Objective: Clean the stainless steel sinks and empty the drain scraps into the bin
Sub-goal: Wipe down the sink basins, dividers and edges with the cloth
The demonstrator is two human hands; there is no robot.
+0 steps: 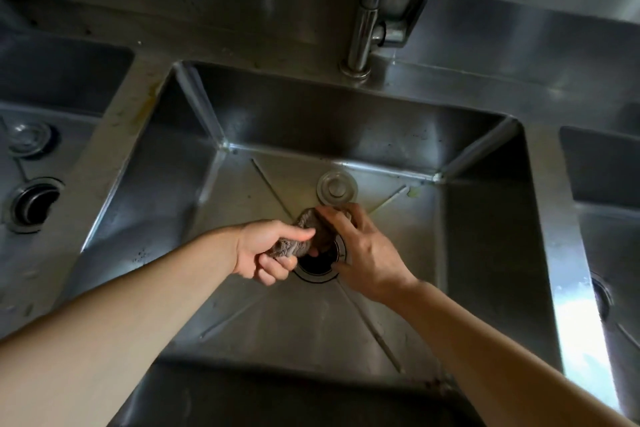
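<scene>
Both hands reach into the middle stainless steel sink [485, 236], over its open drain hole [320, 262]. The left hand [266, 250] curls its fingers and thumb around a bunched grey-brown cloth [304, 236], and the right hand [363, 253] pinches the cloth's far end with bent fingers. A round drain stopper [336, 188] lies on the sink floor just behind the cloth, below the faucet [367, 21].
</scene>
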